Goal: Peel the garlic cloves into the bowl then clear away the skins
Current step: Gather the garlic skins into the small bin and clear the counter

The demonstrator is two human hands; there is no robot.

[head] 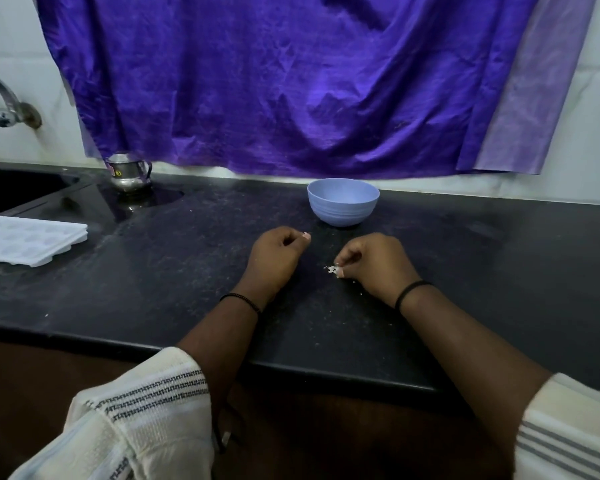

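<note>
Right hand [374, 263] pinches skin scraps [331, 270], axis unclear | left hand [274, 258] curled, contents hidden | bowl [343, 201] upright

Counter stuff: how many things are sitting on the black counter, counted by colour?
Blue: 1, the bowl
White: 2, the tray and the bits of garlic skin pinched in the right hand
Silver: 1, the little pot
Total: 4
</note>
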